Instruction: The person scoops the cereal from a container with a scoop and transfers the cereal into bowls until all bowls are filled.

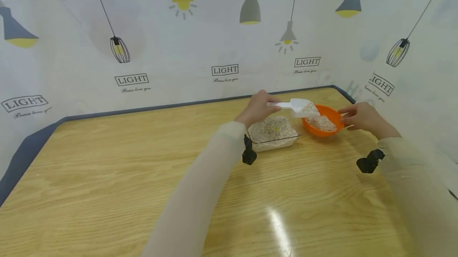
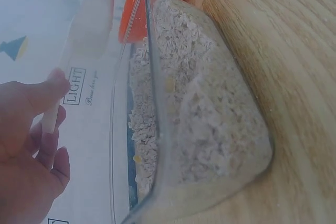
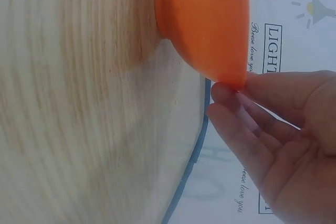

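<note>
My left hand grips the handle of a white plastic scoop, which carries a heap of pale flakes that look like oats. The scoop's front end is over the near-left rim of an orange bowl, where more flakes lie. With thumb and fingers my right hand pinches the bowl's right rim; the right wrist view shows this grip on the orange wall. Below and beside my left hand stands a clear glass container full of the flakes, with a few yellowish bits among them.
The wooden table runs to a dark blue edge strip at the back. Behind it and on the right rise pale walls printed with lamps. Each wrist wears a black camera mount.
</note>
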A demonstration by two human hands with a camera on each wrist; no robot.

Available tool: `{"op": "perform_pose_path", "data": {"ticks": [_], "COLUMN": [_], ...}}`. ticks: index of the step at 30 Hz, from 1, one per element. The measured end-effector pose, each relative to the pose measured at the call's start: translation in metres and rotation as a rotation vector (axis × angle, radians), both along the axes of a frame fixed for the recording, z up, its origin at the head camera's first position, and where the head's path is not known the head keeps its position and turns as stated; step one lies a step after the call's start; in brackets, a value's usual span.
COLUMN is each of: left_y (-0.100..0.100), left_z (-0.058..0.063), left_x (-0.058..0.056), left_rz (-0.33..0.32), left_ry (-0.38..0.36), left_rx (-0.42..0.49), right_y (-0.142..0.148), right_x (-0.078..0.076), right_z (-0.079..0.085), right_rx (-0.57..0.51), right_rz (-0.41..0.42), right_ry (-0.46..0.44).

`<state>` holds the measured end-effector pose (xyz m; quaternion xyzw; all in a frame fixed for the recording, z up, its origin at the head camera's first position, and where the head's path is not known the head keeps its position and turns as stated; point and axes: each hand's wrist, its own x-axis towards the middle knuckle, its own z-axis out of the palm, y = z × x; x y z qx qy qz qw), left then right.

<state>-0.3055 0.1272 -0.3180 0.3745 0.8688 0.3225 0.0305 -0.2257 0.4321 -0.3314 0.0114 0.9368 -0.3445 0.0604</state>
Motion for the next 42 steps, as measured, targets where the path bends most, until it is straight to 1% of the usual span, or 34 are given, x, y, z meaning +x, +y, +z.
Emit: {"op": "perform_pose_path", "data": {"ticks": [4, 8, 11, 16, 20, 28, 33, 37, 40, 42], "left_y": [0.004, 0.008, 0.011, 0.018, 0.025, 0.032, 0.034, 0.037, 0.039, 0.04], "left_z": [0.001, 0.003, 0.006, 0.016, 0.023, 0.03, 0.033, 0.034, 0.033, 0.032], "left_x": [0.001, 0.002, 0.004, 0.009, 0.012, 0.021, 0.027, 0.03, 0.032, 0.033], "left_rz": [0.021, 0.046, 0.057, 0.06, 0.054, 0.012, -0.043, -0.078, -0.093, -0.103], "left_ry": [0.029, 0.087, 0.133, 0.235, 0.341, 0.515, 0.665, 0.784, 0.844, 0.879], "left_rx": [-0.019, -0.072, -0.118, -0.22, -0.311, -0.421, -0.479, -0.546, -0.569, -0.565], "right_y": [-0.001, -0.003, -0.003, -0.002, -0.001, -0.003, -0.004, -0.006, -0.006, -0.006], "right_x": [0.0, -0.001, -0.001, 0.0, 0.0, 0.001, 0.003, 0.005, 0.006, 0.006], "right_z": [0.001, 0.002, 0.002, 0.003, 0.002, 0.001, 0.002, 0.003, 0.002, 0.001], "right_rx": [0.001, 0.002, -0.002, 0.001, 0.003, 0.003, 0.006, 0.007, 0.002, -0.005], "right_rz": [0.003, -0.002, -0.002, -0.002, -0.002, -0.014, -0.016, -0.016, -0.015, -0.015], "right_ry": [0.0, 0.007, 0.009, 0.016, 0.016, 0.011, 0.013, 0.012, 0.011, 0.011]}}
